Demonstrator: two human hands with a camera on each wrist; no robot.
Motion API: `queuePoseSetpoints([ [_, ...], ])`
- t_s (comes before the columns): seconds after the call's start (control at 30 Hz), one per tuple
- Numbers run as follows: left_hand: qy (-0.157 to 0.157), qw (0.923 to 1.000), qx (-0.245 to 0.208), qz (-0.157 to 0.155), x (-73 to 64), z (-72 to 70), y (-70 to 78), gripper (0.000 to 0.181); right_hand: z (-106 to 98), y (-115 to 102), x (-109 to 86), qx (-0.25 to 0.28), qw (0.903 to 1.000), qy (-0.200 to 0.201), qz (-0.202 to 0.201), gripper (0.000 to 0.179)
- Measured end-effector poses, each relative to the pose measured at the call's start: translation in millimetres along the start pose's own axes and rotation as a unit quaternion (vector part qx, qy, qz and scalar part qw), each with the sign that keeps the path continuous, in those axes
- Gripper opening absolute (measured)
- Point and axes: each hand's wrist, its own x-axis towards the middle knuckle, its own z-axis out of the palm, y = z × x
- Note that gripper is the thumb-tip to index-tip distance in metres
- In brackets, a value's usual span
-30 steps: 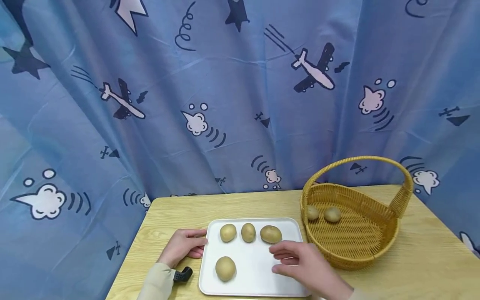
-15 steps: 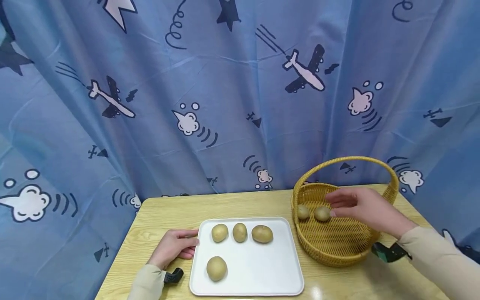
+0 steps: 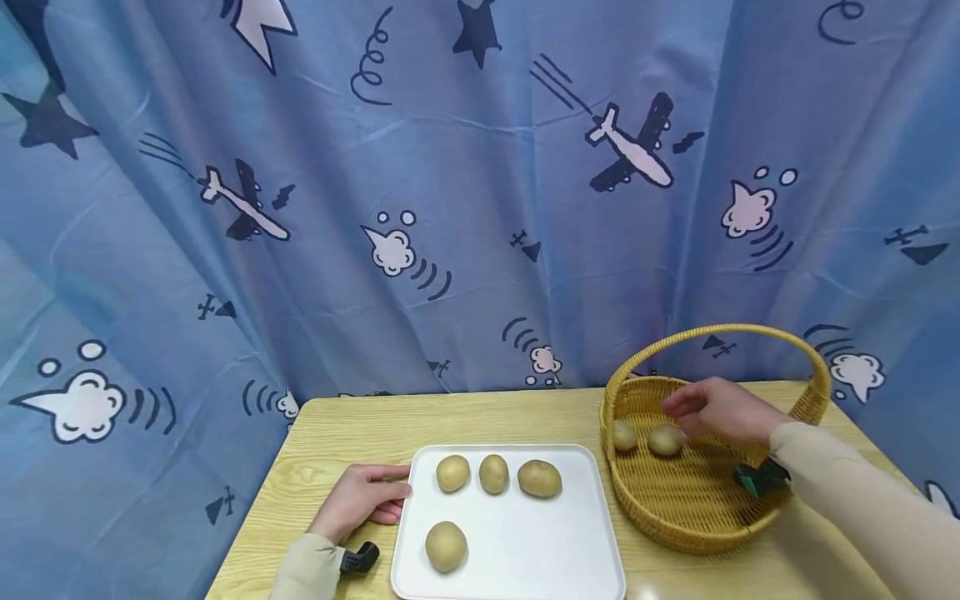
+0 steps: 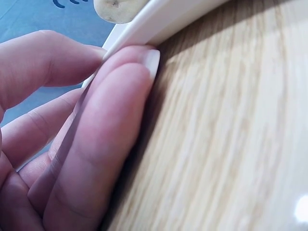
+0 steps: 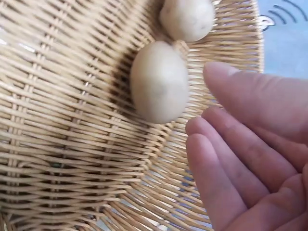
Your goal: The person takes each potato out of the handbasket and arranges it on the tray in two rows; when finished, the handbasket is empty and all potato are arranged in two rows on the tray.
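My left hand (image 3: 363, 502) holds the left edge of a white tray (image 3: 536, 546); in the left wrist view the thumb lies on its rim (image 4: 139, 29) and the other fingertips tuck under it. On the tray, three potatoes stand in a back row, with an oval potato (image 3: 540, 478) on the right. A rounder potato (image 3: 446, 547) lies near the front left. Inside the wicker basket (image 3: 697, 542) are two potatoes. My right hand (image 3: 723, 410) reaches in beneath the handle, fingers spread and empty, close beside the nearer potato (image 5: 160, 83). The farther potato (image 5: 187, 18) lies behind it.
The basket's tall arched handle (image 3: 720, 331) rises over the right forearm. Tray and basket stand side by side on a wooden table (image 3: 337, 425), basket to the right. A blue patterned curtain (image 3: 450, 167) hangs behind the table.
My right hand has moved from above the tray's right side into the basket, beside the potatoes there. The left hand stays at the tray edge. The head view shifted slightly.
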Motion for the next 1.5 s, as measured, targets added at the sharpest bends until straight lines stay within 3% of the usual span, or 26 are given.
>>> queuePoseSetpoints([
  [0.37, -0.001, 1.0000, -0.001, 0.001, 0.7, 5.2, 0.2, 0.055, 4.4, 15.1, 6.6, -0.022, 0.9994, 0.002, 0.025, 0.047],
  [0.7, 0.000, 1.0000, -0.009, 0.000, -0.5, 5.5, -4.1, 0.054, 7.5, 21.3, 14.0, -0.069, 0.9976, 0.000, 0.006, 0.044],
  [1.13, 0.001, 0.9999, -0.010, 0.000, -0.3, 7.5, -2.0, 0.053, 11.7, 20.9, 15.7, -0.100, 0.9942, 0.038, 0.004, 0.043],
  [1.33, 0.004, 1.0000, -0.008, 0.002, -2.6, 5.3, -0.2, 0.053, 12.2, 11.0, 7.4, -0.127, 0.9898, 0.064, -0.004, 0.045],
  [1.5, 0.005, 1.0000, -0.005, -0.001, -1.5, 3.3, 1.3, 0.053, 16.0, -14.3, -19.0, -0.131, 0.9857, 0.106, -0.010, 0.045],
])
